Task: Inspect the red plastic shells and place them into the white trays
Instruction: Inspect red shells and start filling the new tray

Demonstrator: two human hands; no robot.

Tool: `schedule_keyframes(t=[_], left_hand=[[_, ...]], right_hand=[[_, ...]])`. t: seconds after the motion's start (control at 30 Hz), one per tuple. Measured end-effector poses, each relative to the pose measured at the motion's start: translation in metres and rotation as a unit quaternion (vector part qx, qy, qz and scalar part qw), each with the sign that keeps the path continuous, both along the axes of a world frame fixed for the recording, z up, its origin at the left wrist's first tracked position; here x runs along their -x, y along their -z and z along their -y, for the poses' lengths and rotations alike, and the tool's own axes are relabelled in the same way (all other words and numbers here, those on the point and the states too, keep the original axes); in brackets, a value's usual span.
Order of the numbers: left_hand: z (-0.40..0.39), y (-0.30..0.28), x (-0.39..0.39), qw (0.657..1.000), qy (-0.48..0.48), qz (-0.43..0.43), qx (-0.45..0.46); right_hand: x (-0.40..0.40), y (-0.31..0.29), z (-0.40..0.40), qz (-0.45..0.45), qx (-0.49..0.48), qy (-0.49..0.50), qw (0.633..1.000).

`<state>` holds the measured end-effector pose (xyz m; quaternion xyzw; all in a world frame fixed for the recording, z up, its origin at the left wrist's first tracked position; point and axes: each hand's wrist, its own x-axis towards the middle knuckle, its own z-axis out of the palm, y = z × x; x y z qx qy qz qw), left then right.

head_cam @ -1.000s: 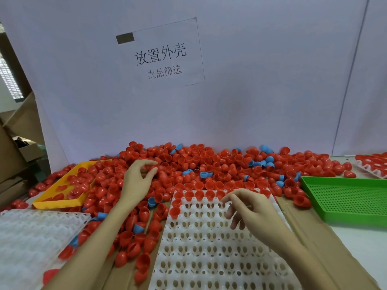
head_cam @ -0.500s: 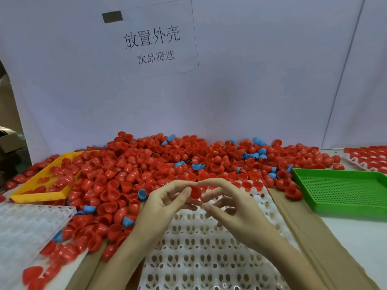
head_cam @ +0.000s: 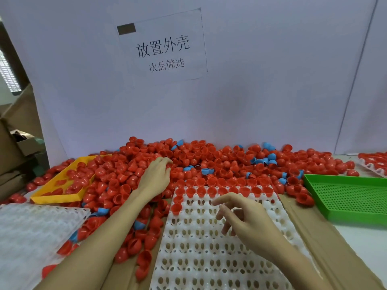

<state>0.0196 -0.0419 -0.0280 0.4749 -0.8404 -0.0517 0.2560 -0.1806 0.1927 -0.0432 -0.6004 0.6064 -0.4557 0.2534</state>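
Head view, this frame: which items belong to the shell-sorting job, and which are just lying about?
Job:
- red shells, heaped at the back
- white tray, far row filled
- left hand, reaching into the heap
- right hand, over the tray, holding nothing

Lying about:
- blue shells mixed into the heap
- yellow tray
- green tray
- wall sign
- cardboard boxes

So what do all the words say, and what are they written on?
"放置外壳": big top line on the white paper sign stuck to the wall.
"次品筛选": smaller line beneath it on the same sign.
The dark rectangle at the sign's top left corner shows no readable text.
No writing shows on the trays or shells.
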Motion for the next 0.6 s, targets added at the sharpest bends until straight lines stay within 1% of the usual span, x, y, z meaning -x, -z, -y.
schedule_keyframes(t=[0.07, 0.13, 0.17, 0.2, 0.3, 0.43, 0.47, 0.53, 0.6], left_hand=[[0.018, -0.004, 0.006, 0.994, 0.015, 0.099, -0.034], [0.031, -0.004, 0.01, 0.975, 0.014, 0.205, -0.084], [0.036, -0.002, 0.012, 0.967, 0.008, 0.238, -0.092], [0.039, 0.001, 0.013, 0.964, -0.001, 0.249, -0.087], [0.041, 0.017, 0.011, 0.975, -0.035, 0.214, -0.044], [0.037, 0.018, 0.01, 0.972, -0.044, 0.229, -0.018], [0.035, 0.018, 0.008, 0.975, -0.039, 0.218, -0.008], [0.032, 0.018, 0.001, 0.988, -0.015, 0.155, 0.015], [0.028, 0.018, -0.009, 0.999, 0.006, 0.041, 0.025]], right_hand=[[0.001, 0.001, 0.001, -0.008, -0.005, 0.003, 1.0], [0.001, 0.001, 0.001, -0.015, -0.009, 0.003, 1.0], [0.002, 0.0, 0.002, -0.018, -0.01, 0.004, 1.0], [0.004, 0.0, 0.002, -0.02, -0.01, 0.003, 1.0], [0.006, -0.001, 0.002, -0.017, -0.005, -0.001, 1.0], [0.004, -0.001, 0.001, -0.021, -0.001, -0.003, 1.0], [0.004, -0.001, 0.0, -0.024, -0.003, -0.005, 1.0], [0.002, -0.003, -0.001, -0.031, -0.006, -0.008, 0.999], [0.002, -0.004, -0.002, -0.035, -0.007, -0.008, 0.999]])
